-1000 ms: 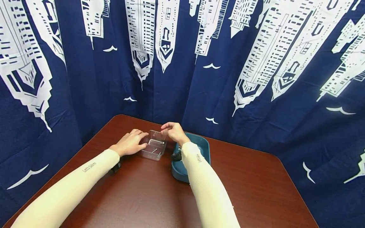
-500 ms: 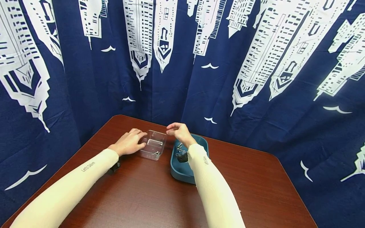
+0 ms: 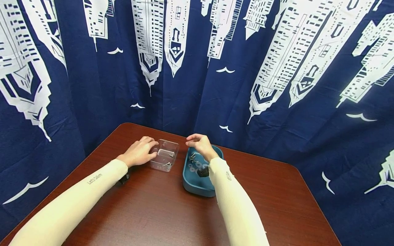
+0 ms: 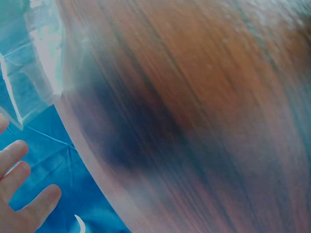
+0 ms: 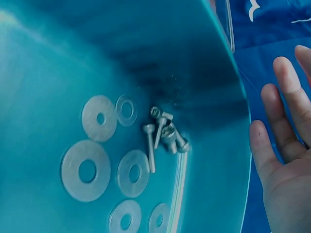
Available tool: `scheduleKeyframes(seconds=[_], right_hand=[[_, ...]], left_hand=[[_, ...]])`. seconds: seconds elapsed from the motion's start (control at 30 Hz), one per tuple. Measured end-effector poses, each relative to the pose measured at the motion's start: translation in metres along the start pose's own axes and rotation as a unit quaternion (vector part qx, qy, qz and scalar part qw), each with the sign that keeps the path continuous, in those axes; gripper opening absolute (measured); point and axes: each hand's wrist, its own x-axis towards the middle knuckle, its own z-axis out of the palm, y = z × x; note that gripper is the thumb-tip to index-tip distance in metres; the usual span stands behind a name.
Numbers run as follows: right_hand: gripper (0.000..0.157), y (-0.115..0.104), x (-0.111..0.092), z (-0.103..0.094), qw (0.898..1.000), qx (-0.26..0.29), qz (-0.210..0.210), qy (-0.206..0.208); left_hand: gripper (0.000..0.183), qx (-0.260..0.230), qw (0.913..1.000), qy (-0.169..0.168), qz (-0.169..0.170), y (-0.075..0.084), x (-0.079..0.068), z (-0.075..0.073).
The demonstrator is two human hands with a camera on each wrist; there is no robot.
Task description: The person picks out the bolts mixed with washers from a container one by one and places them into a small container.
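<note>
Left hand (image 3: pixel 140 151) spread beside the clear box (image 3: pixel 159 167), right hand (image 3: pixel 201 145) held over the far end of the blue tray (image 3: pixel 197 189), fingers softly bent, both grips relaxed, screws (image 5: pixel 151 150) and rings (image 5: pixel 86 171) seen in tray.

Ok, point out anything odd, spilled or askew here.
The buildings printed on the curtain look upside down, tapering downward. Otherwise nothing stands out: the blue tray holds washers and screws, and the clear box stands upright.
</note>
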Motion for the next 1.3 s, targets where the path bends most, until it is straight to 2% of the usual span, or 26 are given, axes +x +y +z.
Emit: scheduleKeyframes(seconds=[0.3,0.53,0.7,0.93,1.07,1.3], right_hand=[[0.016,0.013,-0.008,-0.011,1.0,-0.013,0.001,0.027],[0.02,0.018,-0.012,-0.019,1.0,0.001,0.014,0.011],[0.022,0.018,-0.013,-0.024,1.0,0.003,0.005,0.025],[0.026,0.023,-0.016,-0.027,0.999,0.007,0.022,0.03],[0.023,0.025,-0.017,-0.026,0.999,0.007,0.014,0.039],[0.022,0.031,-0.018,-0.028,0.999,-0.002,0.017,0.043]], left_hand=[[0.042,-0.002,0.9997,0.01,0.02,0.013,0.005,0.0],[0.042,-0.01,0.9995,0.007,0.028,0.026,0.009,0.001],[0.045,-0.018,0.9991,0.016,0.035,0.035,0.016,0.001],[0.045,-0.027,0.9991,-0.006,0.033,0.047,0.02,0.006],[0.044,-0.03,0.9988,-0.004,0.037,0.056,0.023,0.007],[0.045,-0.041,0.9984,-0.021,0.032,0.07,0.029,0.01]])
